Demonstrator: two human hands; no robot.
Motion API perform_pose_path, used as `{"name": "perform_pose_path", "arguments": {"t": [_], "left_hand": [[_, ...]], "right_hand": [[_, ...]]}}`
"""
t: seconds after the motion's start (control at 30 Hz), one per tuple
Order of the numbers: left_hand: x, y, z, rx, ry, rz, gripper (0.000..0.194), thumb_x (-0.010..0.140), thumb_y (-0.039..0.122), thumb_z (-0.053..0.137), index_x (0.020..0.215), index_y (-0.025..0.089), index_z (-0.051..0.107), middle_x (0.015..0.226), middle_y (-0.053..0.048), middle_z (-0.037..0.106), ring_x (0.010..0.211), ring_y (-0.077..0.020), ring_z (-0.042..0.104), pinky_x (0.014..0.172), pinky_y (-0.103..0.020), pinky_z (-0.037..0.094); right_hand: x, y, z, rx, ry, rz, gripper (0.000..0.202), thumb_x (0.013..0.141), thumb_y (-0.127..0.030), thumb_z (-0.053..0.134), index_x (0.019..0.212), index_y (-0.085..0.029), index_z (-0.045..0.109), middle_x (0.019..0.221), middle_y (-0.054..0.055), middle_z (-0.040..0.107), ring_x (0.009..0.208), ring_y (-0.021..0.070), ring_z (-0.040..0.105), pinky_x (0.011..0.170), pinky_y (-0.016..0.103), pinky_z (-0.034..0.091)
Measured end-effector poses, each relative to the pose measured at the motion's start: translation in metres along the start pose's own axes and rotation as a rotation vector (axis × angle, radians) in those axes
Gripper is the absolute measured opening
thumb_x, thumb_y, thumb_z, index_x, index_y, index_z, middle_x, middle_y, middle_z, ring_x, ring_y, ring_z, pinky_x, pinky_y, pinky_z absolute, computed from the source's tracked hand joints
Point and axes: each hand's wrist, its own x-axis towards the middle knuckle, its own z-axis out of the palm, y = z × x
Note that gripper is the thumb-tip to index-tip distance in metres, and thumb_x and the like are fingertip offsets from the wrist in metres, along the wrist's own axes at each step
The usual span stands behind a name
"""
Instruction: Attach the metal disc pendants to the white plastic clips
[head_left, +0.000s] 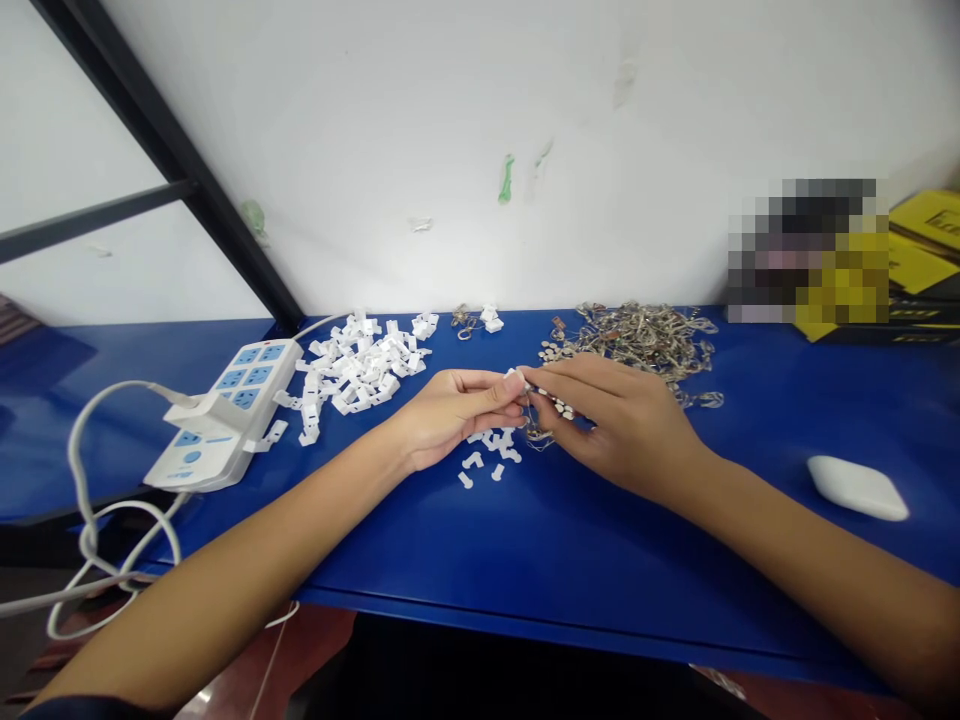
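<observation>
Two bare hands meet at the centre of your view; your left hand (450,418) grips narrowly, thumb pressed over a small white plastic piece (514,375) that shows at its fingertips; your right hand (619,412) reaches in from three o'clock, its fingertips bunched close beside that piece, but you cannot tell from here exactly what they pinch; thin wires (536,437) show just below them.

Counting from where your hands meet, a scatter of flat white tabs (497,472) lies near, at seven o'clock, on the blue tabletop (487,565); a loose heap of white plastic clips (367,370) spreads between nine and ten o'clock; one small cluster of white pieces (491,320) sits at eleven; a tangle of wired metallic parts (649,345) lies at two, with pale round discs (551,352) along its near left edge.

Farther out, a white power strip (225,470) with blue socket faces stands at nine o'clock, a white plug adapter (217,418) seated in it; a rounded white case (859,488) rests towards four; yellow-and-black boxes (919,262) are stacked between two and three, partly pixelated.
</observation>
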Motion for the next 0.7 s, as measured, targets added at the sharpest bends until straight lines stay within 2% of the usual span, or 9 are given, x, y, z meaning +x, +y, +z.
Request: {"name": "perform_pose_path", "arguments": {"t": [0.1, 0.23, 0.57, 0.7], "left_hand": [[-0.003, 0.003, 0.001, 0.085, -0.046, -0.006, 0.033, 0.081, 0.041, 0.087, 0.094, 0.011, 0.081, 0.092, -0.008, 0.076, 0.087, -0.0146, 0.071, 0.1, -0.035, 0.053], [-0.006, 0.008, 0.005, 0.111, -0.078, -0.014, 0.032, 0.079, 0.039, 0.088, 0.091, 0.011, 0.081, 0.087, -0.008, 0.076, 0.084, -0.0137, 0.071, 0.096, -0.033, 0.054], [-0.008, 0.016, 0.002, 0.174, -0.123, -0.055, 0.034, 0.076, 0.041, 0.09, 0.085, 0.01, 0.08, 0.086, -0.009, 0.076, 0.08, -0.0156, 0.073, 0.085, -0.032, 0.057], [-0.008, 0.017, 0.0, 0.166, -0.138, -0.071, 0.032, 0.074, 0.038, 0.092, 0.081, 0.01, 0.079, 0.081, -0.006, 0.074, 0.074, -0.0137, 0.071, 0.078, -0.029, 0.056]], "right_hand": [[0.003, 0.0, -0.002, -0.094, -0.002, -0.078, 0.019, 0.097, -0.015, 0.06, 0.114, -0.018, 0.068, 0.093, 0.007, 0.077, 0.081, 0.0206, 0.07, 0.073, 0.036, 0.059], [0.007, -0.004, -0.007, -0.17, 0.028, -0.159, 0.011, 0.096, -0.013, 0.062, 0.106, -0.015, 0.067, 0.078, 0.005, 0.07, 0.072, 0.0187, 0.063, 0.071, 0.034, 0.057], [0.013, -0.015, -0.012, -0.176, 0.033, -0.195, 0.012, 0.092, -0.006, 0.067, 0.102, -0.012, 0.065, 0.079, 0.008, 0.069, 0.074, 0.02, 0.065, 0.074, 0.035, 0.057], [0.012, -0.017, -0.013, -0.178, 0.005, -0.178, 0.011, 0.093, -0.007, 0.065, 0.102, -0.013, 0.064, 0.08, 0.007, 0.069, 0.074, 0.0195, 0.065, 0.068, 0.034, 0.055]]}}
